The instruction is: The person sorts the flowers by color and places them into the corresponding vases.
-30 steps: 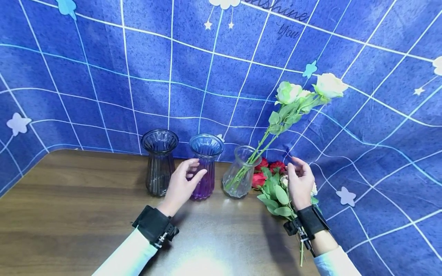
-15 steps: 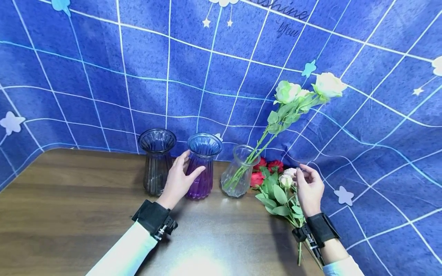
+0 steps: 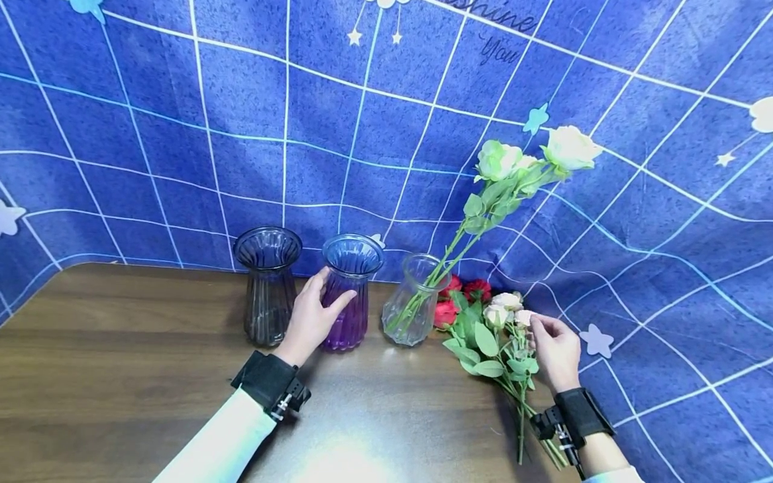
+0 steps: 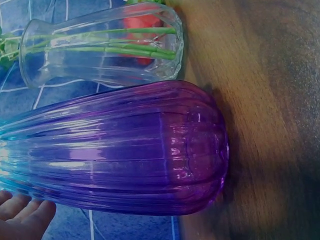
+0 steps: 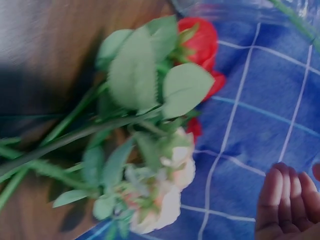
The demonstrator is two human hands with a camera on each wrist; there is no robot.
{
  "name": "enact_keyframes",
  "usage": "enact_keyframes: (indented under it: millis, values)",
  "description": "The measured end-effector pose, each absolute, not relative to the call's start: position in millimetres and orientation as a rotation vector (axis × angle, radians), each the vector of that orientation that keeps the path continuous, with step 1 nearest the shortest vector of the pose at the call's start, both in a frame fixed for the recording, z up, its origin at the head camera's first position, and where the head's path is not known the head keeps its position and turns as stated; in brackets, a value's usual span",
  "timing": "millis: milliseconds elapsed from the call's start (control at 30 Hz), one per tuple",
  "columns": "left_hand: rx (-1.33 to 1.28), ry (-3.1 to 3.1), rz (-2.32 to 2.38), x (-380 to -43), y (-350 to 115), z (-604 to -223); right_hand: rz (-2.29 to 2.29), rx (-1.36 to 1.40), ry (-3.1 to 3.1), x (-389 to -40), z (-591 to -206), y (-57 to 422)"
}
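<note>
A ribbed glass vase [image 3: 350, 315], blue at the rim and purple below, stands upright on the table. My left hand [image 3: 313, 322] is at its left side, thumb apart from the fingers; in the left wrist view the fingertips [image 4: 46, 210] lie along the vase's upper side, and contact is unclear. My right hand [image 3: 557, 352] hovers beside the cream roses [image 3: 498, 315] at the right, its fingers slightly bent. In the right wrist view those fingers [image 5: 270, 195] are apart from the flowers. Red roses [image 3: 445, 313] lie beside the cream ones, their leafy stems crossing on the tabletop.
A dark grey glass vase [image 3: 266, 308] stands left of the purple one. To the right is a clear vase [image 3: 410, 312] holding tall white roses [image 3: 570, 149] that lean right. Blue gridded cloth [image 3: 253, 100] hangs behind the wooden table [image 3: 133, 376].
My right hand has moved right and toward me, uncovering the cream roses. The left hand's fingers have shifted from the purple vase's front to its left side. The vases stay put.
</note>
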State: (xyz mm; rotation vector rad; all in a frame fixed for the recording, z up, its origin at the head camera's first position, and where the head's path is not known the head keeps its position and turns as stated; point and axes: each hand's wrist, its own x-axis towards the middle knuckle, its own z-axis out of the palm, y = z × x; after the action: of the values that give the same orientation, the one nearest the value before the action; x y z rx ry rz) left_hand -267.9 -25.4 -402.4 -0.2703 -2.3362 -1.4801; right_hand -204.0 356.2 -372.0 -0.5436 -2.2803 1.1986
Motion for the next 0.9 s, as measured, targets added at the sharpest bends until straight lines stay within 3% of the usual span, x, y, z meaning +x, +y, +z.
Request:
enact_keyframes:
  millis: [533, 900]
  values:
    - [-0.268, -2.391, -1.471, -269, -27, -403, 1.119, -0.539, -2.826, -194, -413, 373]
    - [-0.276, -2.395, -1.427, -269, -26, -402, 0.996, -0.502, -2.922, -207, -429, 375]
